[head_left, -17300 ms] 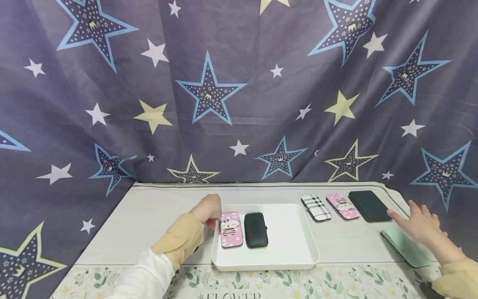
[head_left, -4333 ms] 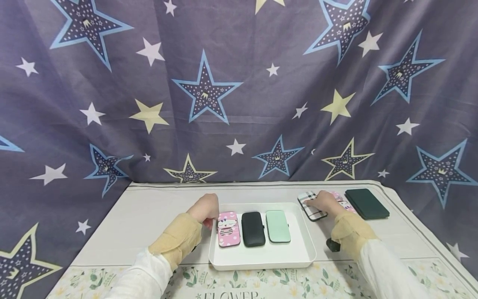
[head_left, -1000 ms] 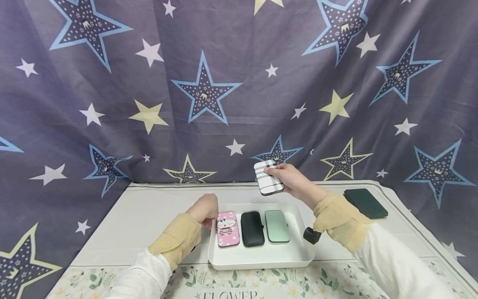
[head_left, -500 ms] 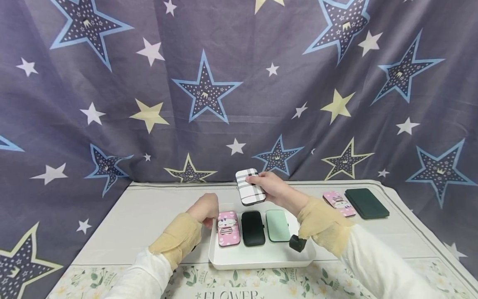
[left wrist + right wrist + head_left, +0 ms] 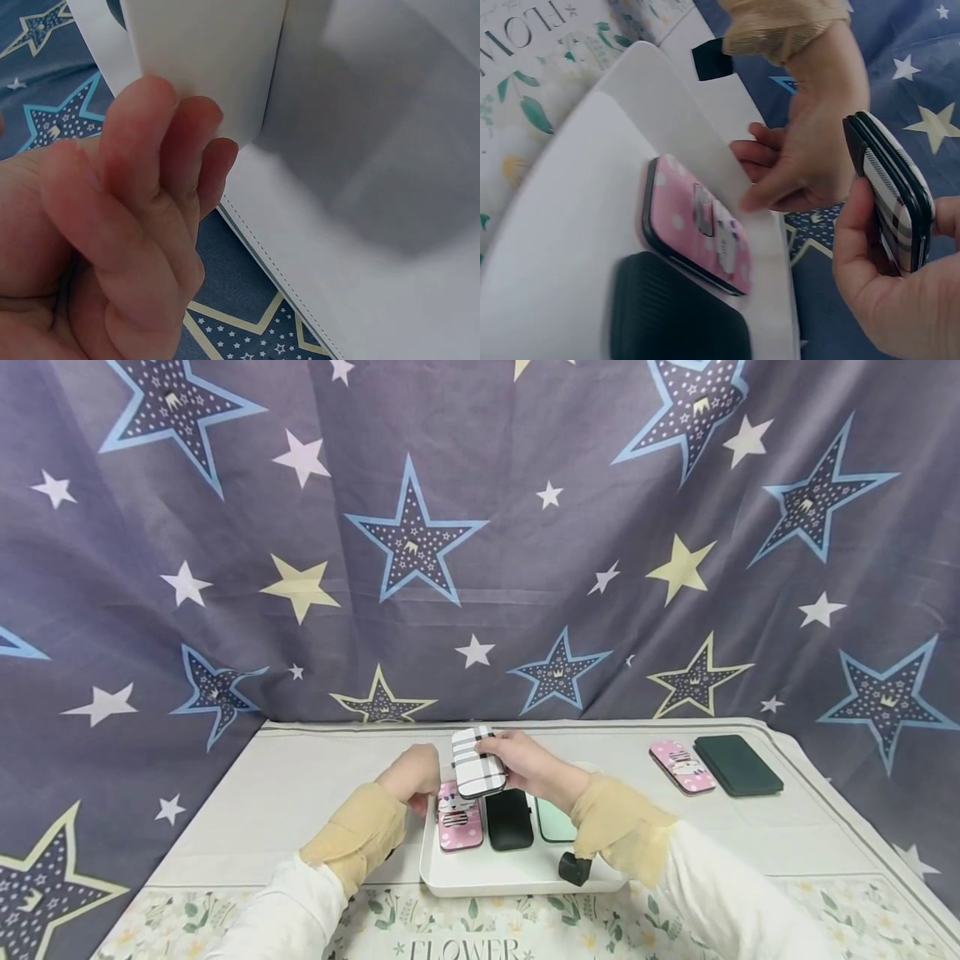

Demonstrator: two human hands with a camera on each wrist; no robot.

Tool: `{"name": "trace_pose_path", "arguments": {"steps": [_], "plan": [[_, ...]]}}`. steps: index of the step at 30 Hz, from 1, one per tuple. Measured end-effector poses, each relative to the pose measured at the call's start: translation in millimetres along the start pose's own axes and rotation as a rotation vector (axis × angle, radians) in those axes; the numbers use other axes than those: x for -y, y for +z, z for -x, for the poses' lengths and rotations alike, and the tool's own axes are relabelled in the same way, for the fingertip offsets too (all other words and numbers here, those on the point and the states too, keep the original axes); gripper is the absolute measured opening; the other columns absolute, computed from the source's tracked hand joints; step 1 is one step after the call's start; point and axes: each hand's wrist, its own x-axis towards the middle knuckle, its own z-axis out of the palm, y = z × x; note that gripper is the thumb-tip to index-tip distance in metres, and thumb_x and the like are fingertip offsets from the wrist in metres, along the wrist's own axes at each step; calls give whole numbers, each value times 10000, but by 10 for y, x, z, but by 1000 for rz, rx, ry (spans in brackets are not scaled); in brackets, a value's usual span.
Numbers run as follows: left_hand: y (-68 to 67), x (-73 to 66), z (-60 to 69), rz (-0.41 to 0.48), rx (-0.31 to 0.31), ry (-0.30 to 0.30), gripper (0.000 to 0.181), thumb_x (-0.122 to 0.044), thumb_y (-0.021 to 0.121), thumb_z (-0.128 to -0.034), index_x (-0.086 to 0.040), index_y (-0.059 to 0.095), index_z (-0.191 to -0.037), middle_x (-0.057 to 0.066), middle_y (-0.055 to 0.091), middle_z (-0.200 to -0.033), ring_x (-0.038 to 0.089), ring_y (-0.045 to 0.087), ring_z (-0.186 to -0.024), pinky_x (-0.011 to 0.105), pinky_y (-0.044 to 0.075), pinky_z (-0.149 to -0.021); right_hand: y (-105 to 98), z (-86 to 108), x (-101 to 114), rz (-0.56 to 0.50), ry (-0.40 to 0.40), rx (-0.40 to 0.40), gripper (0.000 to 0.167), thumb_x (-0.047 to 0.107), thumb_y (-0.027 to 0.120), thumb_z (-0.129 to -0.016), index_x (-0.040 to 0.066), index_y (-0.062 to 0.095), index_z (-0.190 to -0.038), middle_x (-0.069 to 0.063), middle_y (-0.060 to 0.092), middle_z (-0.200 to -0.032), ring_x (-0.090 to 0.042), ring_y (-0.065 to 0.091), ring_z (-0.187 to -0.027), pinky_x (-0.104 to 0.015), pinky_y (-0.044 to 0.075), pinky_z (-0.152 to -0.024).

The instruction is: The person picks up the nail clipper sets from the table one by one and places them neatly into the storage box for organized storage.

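My right hand (image 5: pixel 528 764) pinches a white-and-black plaid clamshell case (image 5: pixel 477 766), thumb on top, above the tray's back left part. In the right wrist view its dark, closed edges show. Below lies the white tray (image 5: pixel 517 883), with a pink cat-print case (image 5: pixel 461 827), a black case (image 5: pixel 510 827) and a mint green case (image 5: pixel 555 820) in a row; my right hand and the plaid case partly cover them. At the tray's left wall my left hand (image 5: pixel 414 774) holds the rim, its curled fingers (image 5: pixel 139 124) against the outside.
On the table at the right lie another pink cat-print case (image 5: pixel 682 767) and a larger dark green case (image 5: pixel 738 766), side by side. A star-print curtain (image 5: pixel 480 543) hangs behind the table. A floral printed mat (image 5: pixel 450 935) covers the front.
The mint case went from the right of the table into the tray. My right hand took the plaid case and carried it left, then lower over the tray. The left hand stayed at the rim.
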Motion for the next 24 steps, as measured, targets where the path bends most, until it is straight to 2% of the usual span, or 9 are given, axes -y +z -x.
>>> {"name": "trace_pose_path", "arguments": {"steps": [13, 19, 24], "plan": [[-43, -24, 38, 44, 21, 11, 73, 157, 570, -697, 161, 585, -768, 141, 591, -456, 147, 520, -300, 245, 517, -349, 122, -89, -309, 33, 61, -5, 335, 136, 509, -890, -105, 501, -1123, -111, 627, -874, -157, 631, -738, -374, 598, -711], [-48, -38, 43, 14, 27, -5, 71, 154, 565, -704, 162, 584, -772, 133, 588, -444, 143, 512, -292, 229, 504, -338, 161, -86, -412, 77, 84, -25, 353, 128, 531, -882, -101, 463, -1141, -158, 624, -943, -188, 640, -783, -414, 599, -742], [-52, -42, 42, -18, 32, -9, 48, 136, 586, -711, 167, 583, -748, 115, 577, -422, 131, 502, -285, 213, 496, -334, 220, -81, -469, 60, 92, -15, 349, 80, 535, -879, -104, 477, -1170, -210, 647, -1012, -248, 671, -862, -448, 592, -778]]}}
